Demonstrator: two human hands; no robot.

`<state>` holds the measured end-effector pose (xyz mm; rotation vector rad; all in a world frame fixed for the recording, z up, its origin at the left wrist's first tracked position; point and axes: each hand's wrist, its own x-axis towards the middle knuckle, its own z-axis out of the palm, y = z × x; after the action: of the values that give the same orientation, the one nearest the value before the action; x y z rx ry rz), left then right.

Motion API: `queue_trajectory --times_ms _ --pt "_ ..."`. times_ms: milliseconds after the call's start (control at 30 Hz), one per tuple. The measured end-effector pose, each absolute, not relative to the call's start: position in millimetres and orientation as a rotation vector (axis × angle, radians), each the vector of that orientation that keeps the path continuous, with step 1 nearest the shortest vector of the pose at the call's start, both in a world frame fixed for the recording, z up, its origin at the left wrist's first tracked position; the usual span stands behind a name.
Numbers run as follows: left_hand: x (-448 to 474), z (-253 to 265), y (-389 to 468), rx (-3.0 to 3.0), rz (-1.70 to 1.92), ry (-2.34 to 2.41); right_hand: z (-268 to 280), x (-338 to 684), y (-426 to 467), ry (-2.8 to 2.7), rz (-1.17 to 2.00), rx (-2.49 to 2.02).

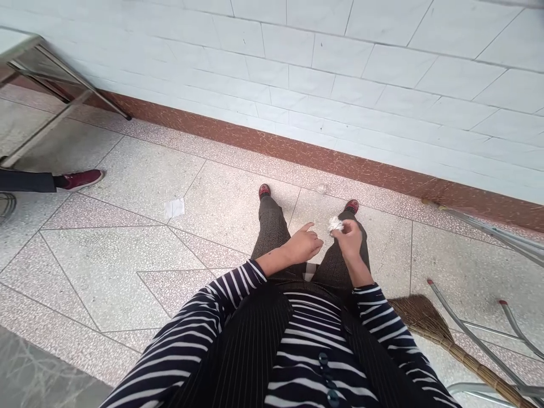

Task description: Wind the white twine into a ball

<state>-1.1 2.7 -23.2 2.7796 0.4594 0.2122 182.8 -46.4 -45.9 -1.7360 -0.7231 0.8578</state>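
White crumpled paper [335,225] sits in the fingers of the right hand [349,240], pinched at the top. The left hand [302,245] is just beside it, holding nothing, with its fingers loosely bent and one finger pointing out. Both hands are above the knees, over the speckled floor [127,249]. A small white scrap [174,208] lies on the floor to the left. A straw broom [429,323] lies at the right. Another person's red shoe [80,179] shows far left.
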Motion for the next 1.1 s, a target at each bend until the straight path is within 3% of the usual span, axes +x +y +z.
queue_trajectory --times_ms 200,400,667,933,1100 --pt "-3.2 -8.0 23.7 2.881 0.2 0.375 -49.8 160.5 -71.4 -0.768 1.243 -1.721" --pt "-7.2 -18.2 46.9 2.652 0.231 0.515 -6.0 150.9 -92.7 -0.743 1.541 -1.471" --pt "4.5 -40.1 22.0 2.235 0.219 0.654 29.6 159.0 -75.8 -0.539 1.309 -1.295" --pt "-12.1 -18.8 -0.9 2.473 0.16 0.563 -18.8 189.1 -43.8 -0.816 0.789 -1.693" --pt "-17.5 2.0 23.6 2.674 0.212 0.522 -37.0 164.9 -70.0 -1.031 1.062 -1.726"
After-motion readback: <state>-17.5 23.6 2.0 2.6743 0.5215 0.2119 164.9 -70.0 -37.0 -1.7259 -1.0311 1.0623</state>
